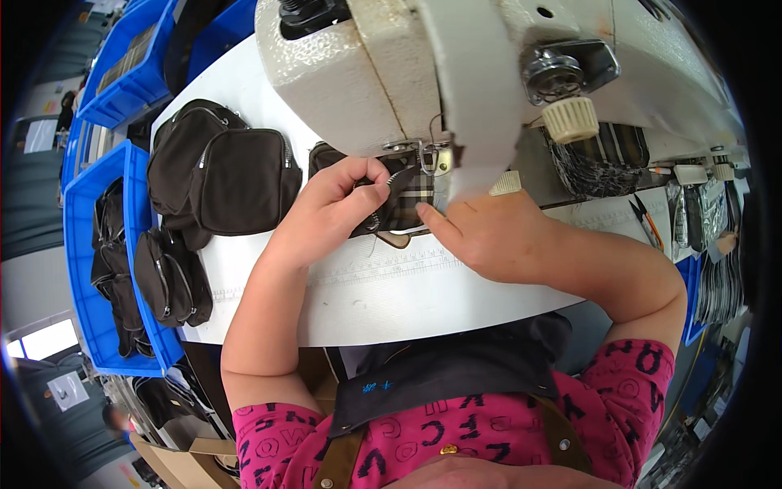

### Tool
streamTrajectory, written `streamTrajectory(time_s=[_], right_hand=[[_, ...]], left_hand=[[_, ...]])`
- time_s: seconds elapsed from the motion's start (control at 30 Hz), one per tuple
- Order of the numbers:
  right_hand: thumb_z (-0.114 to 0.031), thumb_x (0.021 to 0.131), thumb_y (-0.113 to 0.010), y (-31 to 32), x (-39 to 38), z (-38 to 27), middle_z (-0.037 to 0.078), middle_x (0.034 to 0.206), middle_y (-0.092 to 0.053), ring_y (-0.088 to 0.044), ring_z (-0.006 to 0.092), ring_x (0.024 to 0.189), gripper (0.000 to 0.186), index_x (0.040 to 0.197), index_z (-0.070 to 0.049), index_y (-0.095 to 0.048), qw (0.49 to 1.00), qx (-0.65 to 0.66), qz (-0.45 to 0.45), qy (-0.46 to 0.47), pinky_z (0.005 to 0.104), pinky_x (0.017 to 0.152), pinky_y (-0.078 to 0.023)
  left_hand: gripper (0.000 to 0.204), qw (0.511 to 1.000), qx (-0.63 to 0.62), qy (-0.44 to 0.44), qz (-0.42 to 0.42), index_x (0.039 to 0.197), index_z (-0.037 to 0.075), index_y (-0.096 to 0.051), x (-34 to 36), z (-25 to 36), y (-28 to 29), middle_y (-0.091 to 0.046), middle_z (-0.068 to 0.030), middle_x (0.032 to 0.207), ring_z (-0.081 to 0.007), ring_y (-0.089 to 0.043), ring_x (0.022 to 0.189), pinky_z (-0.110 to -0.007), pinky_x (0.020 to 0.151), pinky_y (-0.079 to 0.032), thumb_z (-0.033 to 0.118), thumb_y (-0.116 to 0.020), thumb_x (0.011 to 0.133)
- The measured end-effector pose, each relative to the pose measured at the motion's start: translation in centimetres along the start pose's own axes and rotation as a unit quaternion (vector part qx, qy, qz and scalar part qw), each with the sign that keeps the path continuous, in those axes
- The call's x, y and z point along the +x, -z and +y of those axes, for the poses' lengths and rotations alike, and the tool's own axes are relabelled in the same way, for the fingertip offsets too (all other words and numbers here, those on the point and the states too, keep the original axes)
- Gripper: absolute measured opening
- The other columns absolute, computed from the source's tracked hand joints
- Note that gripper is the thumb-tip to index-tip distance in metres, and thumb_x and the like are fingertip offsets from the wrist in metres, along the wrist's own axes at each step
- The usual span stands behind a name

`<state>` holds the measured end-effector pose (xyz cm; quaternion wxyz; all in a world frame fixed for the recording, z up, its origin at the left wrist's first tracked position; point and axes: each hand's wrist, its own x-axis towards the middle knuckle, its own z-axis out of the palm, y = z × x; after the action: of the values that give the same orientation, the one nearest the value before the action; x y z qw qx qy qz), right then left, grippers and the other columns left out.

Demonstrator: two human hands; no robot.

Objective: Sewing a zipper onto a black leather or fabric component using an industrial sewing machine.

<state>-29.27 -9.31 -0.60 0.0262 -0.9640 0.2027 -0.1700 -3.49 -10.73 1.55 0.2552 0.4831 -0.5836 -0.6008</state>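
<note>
Under the needle area of a white sewing machine (pixel 371 90) lies a dark bag piece (pixel 326 156) with a zipper and a plaid panel (pixel 414 194). My left hand (pixel 330 208) is closed on it, thumb and forefinger pinching the dark fabric beside the zipper (pixel 393 176). From the right, my right hand (pixel 501 236) rests with one digit stretched out onto the plaid panel's edge. Its other fingers are partly hidden by the machine's blurred front part. A metal presser foot (pixel 427 155) shows just above the plaid.
Dark zippered bags (pixel 248 181) pile up left on the white table (pixel 358 310). Blue bins (pixel 114 363) beyond hold more. Right of the machine lie plaid pieces (pixel 607 159) and an orange-handled tool (pixel 652 224). A ruler strip (pixel 342 281) runs along the table.
</note>
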Motion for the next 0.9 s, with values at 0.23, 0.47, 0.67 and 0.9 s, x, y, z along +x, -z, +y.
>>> streamTrajectory(time_s=[0.23, 0.47, 0.67, 0.9], right_hand=[[-0.008, 0.086, -0.064, 0.2, 0.0, -0.2, 0.004, 0.066, -0.06, -0.063, 0.0203, 0.06, 0.033, 0.115, 0.005, -0.068, 0.998, -0.066, 0.004, -0.007, 0.0367, 0.046, -0.046], [-0.012, 0.082, -0.064, 0.1, -0.2, 0.1, 0.001, 0.07, -0.057, -0.062, 0.0169, 0.064, 0.032, 0.111, -0.002, -0.07, 0.997, -0.066, -0.035, -0.027, 0.0335, 0.045, -0.046], [-0.014, 0.078, -0.072, 0.1, 0.1, -0.2, 0.0, 0.077, -0.059, -0.061, 0.0167, 0.07, 0.031, 0.108, -0.007, -0.071, 0.996, -0.082, 0.01, -0.027, 0.0304, 0.046, -0.045], [-0.016, 0.078, -0.077, 0.2, 3.6, -1.5, 0.003, 0.108, -0.067, -0.066, 0.0212, 0.084, 0.028, 0.105, -0.011, -0.071, 0.996, 0.015, 0.082, -0.014, 0.0365, 0.067, -0.052]], left_hand=[[0.015, 1.0, 0.019, -0.021, -0.013, 0.103, 0.003, -0.064, -0.2, -0.2, 0.1, -0.055, 0.0057, 0.085, -0.0035, -0.045, 0.076, -0.022, 0.067, -0.039, 0.018, -0.064, 0.098], [0.035, 0.986, 0.048, -0.126, 0.103, 0.124, 0.006, -0.064, -0.5, 0.7, 3.1, -0.066, -0.0022, 0.108, -0.0144, -0.06, 0.102, -0.029, 0.092, -0.048, 0.017, -0.074, 0.093], [0.054, 0.903, 0.364, -0.22, 0.057, 0.129, 0.015, -0.063, -0.2, -1.0, 3.6, -0.05, -0.0102, 0.146, -0.0338, -0.044, 0.136, -0.043, 0.113, -0.039, 0.016, -0.083, 0.079], [0.043, 0.889, 0.385, -0.232, 0.091, 0.123, 0.014, -0.064, 0.6, -3.0, 2.9, -0.049, -0.0103, 0.148, -0.0347, -0.043, 0.139, -0.045, 0.113, -0.039, 0.021, -0.08, 0.084]])
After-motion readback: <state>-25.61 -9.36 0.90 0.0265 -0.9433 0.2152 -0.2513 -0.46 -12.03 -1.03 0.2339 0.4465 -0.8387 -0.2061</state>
